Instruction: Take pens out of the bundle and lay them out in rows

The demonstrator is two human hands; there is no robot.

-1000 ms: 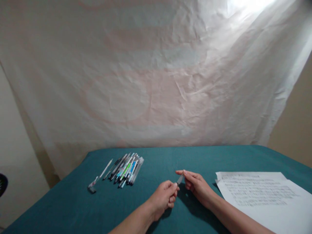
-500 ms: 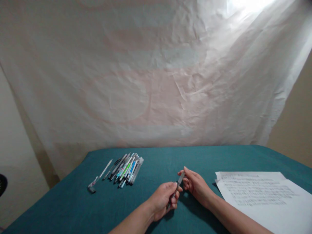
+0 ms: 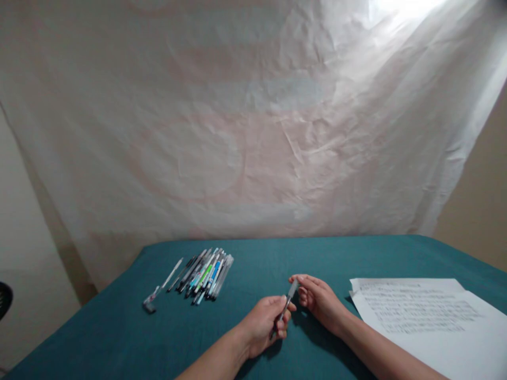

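A slim pen [image 3: 293,288] with a greyish, see-through cap is held at a slant above the table. My left hand [image 3: 264,323] is closed round its lower barrel, the thumb lying along the top and the fingers curled beneath. At the upper, capped end, my right hand [image 3: 320,302] pinches with thumb and forefinger, its other fingers curled in. Part of the barrel is hidden by my left fingers.
A pile of several pens [image 3: 208,277] lies on the green tablecloth [image 3: 253,264] at the left. Beside it is a white pen-like stick [image 3: 172,272] near a small crumpled dark-and-clear item [image 3: 149,303]. Sheets of handwritten paper [image 3: 428,316] lie at the right.
The pen has shifted slightly left in my hands. My right thumb and forefinger have come a little lower at its capped end. Nothing else has moved.
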